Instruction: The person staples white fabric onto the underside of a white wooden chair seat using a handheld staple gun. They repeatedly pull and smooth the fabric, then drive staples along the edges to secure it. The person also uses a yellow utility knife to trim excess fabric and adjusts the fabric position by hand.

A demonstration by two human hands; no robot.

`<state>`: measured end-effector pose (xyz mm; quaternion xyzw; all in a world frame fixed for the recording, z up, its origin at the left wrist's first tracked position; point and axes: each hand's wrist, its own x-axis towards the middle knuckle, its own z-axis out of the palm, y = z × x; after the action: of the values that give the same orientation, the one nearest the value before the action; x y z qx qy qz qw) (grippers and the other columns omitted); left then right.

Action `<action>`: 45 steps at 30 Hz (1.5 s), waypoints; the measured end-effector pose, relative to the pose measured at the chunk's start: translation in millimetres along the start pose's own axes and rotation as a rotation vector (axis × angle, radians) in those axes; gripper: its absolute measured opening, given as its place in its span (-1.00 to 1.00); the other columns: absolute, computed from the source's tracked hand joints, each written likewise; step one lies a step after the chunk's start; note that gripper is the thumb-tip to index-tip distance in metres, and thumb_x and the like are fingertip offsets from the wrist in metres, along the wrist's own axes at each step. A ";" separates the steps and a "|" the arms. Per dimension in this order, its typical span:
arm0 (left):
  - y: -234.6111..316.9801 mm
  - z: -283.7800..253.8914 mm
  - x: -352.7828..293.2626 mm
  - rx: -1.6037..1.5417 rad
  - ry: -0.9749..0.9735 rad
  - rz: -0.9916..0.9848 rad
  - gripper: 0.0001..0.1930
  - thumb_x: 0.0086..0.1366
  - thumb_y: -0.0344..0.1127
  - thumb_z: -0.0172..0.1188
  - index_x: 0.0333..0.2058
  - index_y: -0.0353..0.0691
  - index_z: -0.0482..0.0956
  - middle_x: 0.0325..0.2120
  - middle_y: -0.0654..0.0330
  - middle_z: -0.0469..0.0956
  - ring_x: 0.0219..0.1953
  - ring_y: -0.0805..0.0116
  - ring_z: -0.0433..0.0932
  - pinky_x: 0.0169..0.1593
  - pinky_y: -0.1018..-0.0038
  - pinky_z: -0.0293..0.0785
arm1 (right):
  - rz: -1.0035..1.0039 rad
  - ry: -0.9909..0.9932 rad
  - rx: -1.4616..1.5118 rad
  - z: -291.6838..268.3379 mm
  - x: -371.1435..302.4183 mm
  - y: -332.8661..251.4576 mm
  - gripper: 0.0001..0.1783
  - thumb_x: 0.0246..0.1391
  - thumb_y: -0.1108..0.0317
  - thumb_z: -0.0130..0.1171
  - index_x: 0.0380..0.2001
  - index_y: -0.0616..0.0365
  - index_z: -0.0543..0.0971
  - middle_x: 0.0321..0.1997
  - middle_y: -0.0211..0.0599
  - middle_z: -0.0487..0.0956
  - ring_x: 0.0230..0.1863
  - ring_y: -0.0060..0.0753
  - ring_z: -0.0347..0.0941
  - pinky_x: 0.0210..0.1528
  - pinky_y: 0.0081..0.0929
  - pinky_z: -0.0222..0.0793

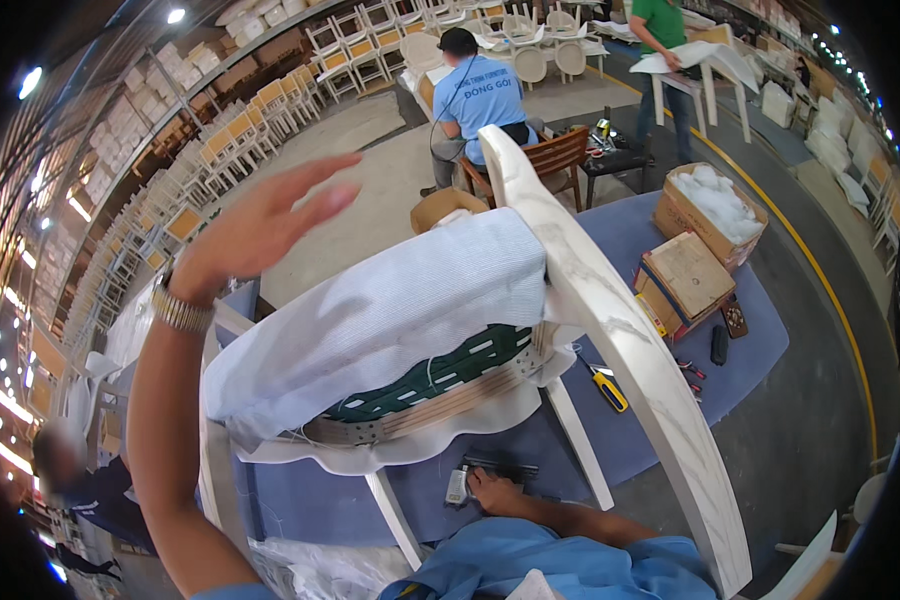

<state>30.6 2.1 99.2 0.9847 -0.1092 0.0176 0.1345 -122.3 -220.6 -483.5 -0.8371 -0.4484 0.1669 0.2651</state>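
Observation:
A white chair frame (610, 290) with a pale marbled finish lies tipped over in front of me. Light grey-white fabric (390, 310) drapes across its seat. Under the fabric's edge, dark green webbing (440, 378) shows above a curved wooden rail (440, 405). My left hand (270, 225), with a metal watch on the wrist, is raised above the fabric, fingers stretched out and holding nothing. Low beneath the chair, my right hand (494, 494) grips what looks like a staple gun (458, 486), silver and black, lying on the blue-grey tabletop; its fingers are partly hidden.
On the table's right are a yellow utility knife (608, 390), red-handled pliers (690, 372), a cardboard box (685, 280) and a box of white stuffing (715, 200). A seated person (480, 100) and a person in green (660, 40) carrying furniture are beyond. Plastic wrap (320, 565) lies near me.

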 end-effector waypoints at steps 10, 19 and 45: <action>-60.9 75.5 115.2 -0.470 -0.335 -0.114 0.03 0.32 0.59 -0.54 0.42 -0.14 0.18 0.41 -0.11 0.15 0.47 0.00 0.10 0.47 0.11 0.01 | 0.086 0.406 0.592 -237.3 -19.2 -63.7 -0.47 0.00 0.20 0.36 0.02 0.24 0.56 0.04 0.05 0.57 0.02 0.09 0.58 0.08 -0.23 0.50; -63.3 156.4 176.0 -0.808 -0.680 -0.054 0.30 0.14 0.74 -0.63 0.39 -0.44 0.11 0.35 -0.20 0.23 0.40 -0.04 0.22 0.41 0.06 0.11 | -0.072 1.111 0.084 -319.6 -12.4 -76.5 -0.30 0.02 0.28 0.41 0.19 0.38 0.43 0.09 0.10 0.59 0.06 -0.03 0.60 0.10 -0.18 0.51; 68.8 121.0 77.9 0.118 -0.076 0.062 -0.14 0.47 0.34 -0.29 0.33 -0.42 0.22 -0.01 -0.39 0.53 0.11 -0.24 0.51 0.20 0.11 0.36 | -0.180 1.208 0.492 -335.3 2.3 -98.5 -0.35 -0.15 0.54 0.40 0.11 0.30 0.49 -0.02 -0.05 0.63 -0.06 -0.12 0.65 0.01 -0.37 0.54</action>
<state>92.2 -111.4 5.6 0.9871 -0.1433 -0.0091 0.0712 -12.9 -272.3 -155.7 -0.6576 -0.2379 -0.2574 0.6668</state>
